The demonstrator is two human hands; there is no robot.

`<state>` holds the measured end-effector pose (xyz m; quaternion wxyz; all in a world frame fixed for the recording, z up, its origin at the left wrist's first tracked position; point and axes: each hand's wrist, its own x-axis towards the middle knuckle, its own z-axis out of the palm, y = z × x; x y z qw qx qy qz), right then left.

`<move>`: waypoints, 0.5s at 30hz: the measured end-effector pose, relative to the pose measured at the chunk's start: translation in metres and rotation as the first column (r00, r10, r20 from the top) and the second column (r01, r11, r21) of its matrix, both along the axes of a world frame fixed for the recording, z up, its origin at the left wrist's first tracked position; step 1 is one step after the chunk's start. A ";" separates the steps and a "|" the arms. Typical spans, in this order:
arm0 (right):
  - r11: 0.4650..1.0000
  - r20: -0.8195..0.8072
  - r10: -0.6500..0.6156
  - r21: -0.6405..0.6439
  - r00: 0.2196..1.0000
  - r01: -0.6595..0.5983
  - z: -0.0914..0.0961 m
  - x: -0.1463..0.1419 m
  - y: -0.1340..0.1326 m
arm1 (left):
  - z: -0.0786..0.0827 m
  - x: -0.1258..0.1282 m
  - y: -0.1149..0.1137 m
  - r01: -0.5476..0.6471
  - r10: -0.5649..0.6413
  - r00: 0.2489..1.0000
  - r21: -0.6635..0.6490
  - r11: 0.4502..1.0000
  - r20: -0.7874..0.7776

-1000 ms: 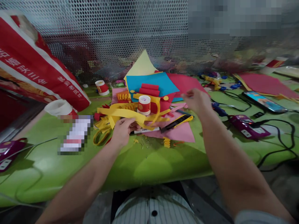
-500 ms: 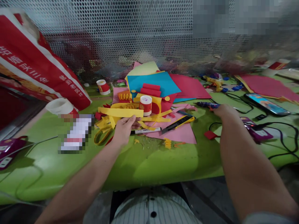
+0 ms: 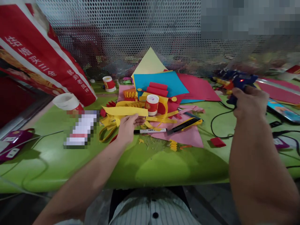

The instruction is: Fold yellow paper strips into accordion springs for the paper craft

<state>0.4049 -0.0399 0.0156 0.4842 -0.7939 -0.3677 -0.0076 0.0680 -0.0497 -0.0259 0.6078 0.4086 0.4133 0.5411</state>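
Note:
My left hand (image 3: 127, 127) pinches a flat yellow paper strip (image 3: 124, 111) just above the green table (image 3: 70, 159), beside a small red and white paper cup (image 3: 152, 104). My right hand (image 3: 249, 101) is raised at the right, gripping a blue hot glue gun (image 3: 236, 79) whose small red light glows; its black cord (image 3: 217, 122) trails down to the table. Behind the cup lies a pile of coloured paper: blue sheet (image 3: 161, 82), red sheet (image 3: 199, 87), pale yellow sheet (image 3: 150, 64), and red paper rolls (image 3: 158, 89).
A marker (image 3: 150, 131), a yellow-black utility knife (image 3: 185, 124), yellow scissors (image 3: 106, 132) and a pink sheet (image 3: 187, 137) lie near the left hand. A phone (image 3: 283, 112) and a purple power strip (image 3: 281, 142) sit right. A red banner (image 3: 42, 62) leans left. Perforated metal screen (image 3: 128, 31) behind.
My right hand went from above the paper pile down to the table at the right, took hold of the glue gun and lifted it. My left hand kept the yellow strip.

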 end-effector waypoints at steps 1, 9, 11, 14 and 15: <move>0.995 -0.231 0.041 0.098 0.972 -0.019 0.007 -0.010 0.001 | 0.000 0.000 0.000 0.002 -0.002 1.000 0.000 1.000 -0.003; 0.772 -0.564 0.579 0.145 0.589 -0.619 0.001 -0.098 -0.016 | -0.001 -0.001 -0.001 -0.043 0.045 0.997 0.018 0.999 -0.068; 0.703 -0.519 0.633 0.075 0.574 -0.707 -0.009 -0.111 -0.022 | -0.002 0.000 0.000 -0.049 0.052 0.994 0.030 0.998 -0.098; 0.629 -0.402 0.738 0.122 0.541 -0.768 -0.018 -0.121 -0.027 | -0.003 -0.001 0.000 -0.031 0.035 0.993 0.038 0.999 -0.114; 0.607 -0.368 0.765 0.139 0.528 -0.782 -0.019 -0.122 -0.028 | -0.004 -0.001 0.001 -0.029 0.033 0.993 0.037 0.999 -0.112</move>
